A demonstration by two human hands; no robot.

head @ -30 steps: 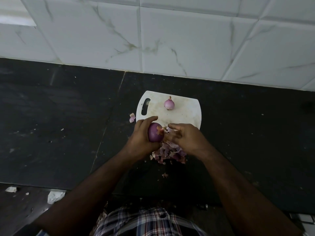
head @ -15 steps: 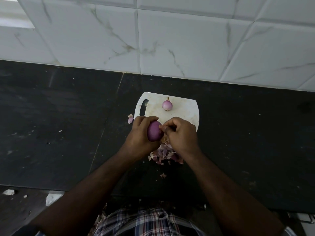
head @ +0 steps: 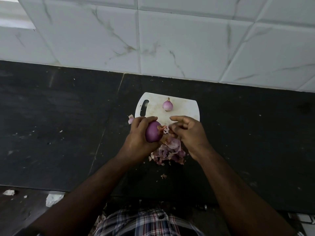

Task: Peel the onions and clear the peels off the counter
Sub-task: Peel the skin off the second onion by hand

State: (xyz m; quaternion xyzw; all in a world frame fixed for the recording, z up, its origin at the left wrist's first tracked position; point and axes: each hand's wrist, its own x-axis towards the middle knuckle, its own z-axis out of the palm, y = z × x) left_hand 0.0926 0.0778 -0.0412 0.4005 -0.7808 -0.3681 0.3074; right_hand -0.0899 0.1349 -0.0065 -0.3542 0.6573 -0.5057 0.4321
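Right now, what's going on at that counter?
A person is peeling onions by hand. The left hand holds a purple onion; the right hand is picking at a loose bit of skin at its end. A smaller onion sits on the white board. Peels lie piled on the counter beneath the hands.

Back wall (head: 187,45) up top — big white glossy tiles with grey-brown marble veining, thin grout lines running at a slant. At the wall's far left a brighter band (head: 13,16) catches the light. Right below the wall runs the counter (head: 59,116), dark, matte stone, speckled with pale crumbs, a seam crossing it below the tiles — dim down here. Below the counter's near edge, left, a dark floor (head: 25,210) with white scraps.
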